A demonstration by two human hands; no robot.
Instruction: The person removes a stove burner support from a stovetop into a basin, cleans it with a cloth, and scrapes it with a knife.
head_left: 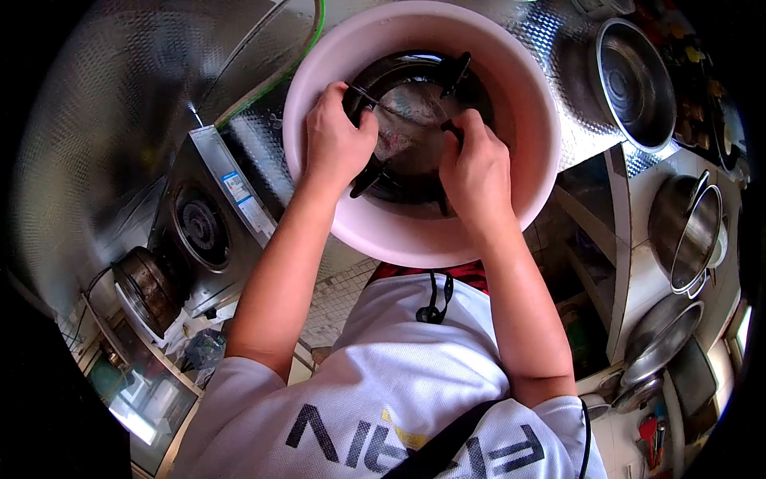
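A pink plastic basin [536, 88] stands in front of me with water in it. Inside lies a black round pot stand [411, 61] from a gas stove, a ring with several prongs, partly under the water. My left hand [333, 140] reaches over the basin's left side, its thumb and fingers closed on the ring near a prong. On the opposite side, my right hand [479, 164] is closed around another dark prong. A thin dark line runs through the water between the hands; I cannot make out what it is.
A gas stove [249, 195] with one bare burner [201, 223] is at the left, near a dark pot [145, 291]. At the right are a metal bowl [636, 85] on the patterned counter [578, 132], a steel pot [674, 219] and a large metal pan [662, 339].
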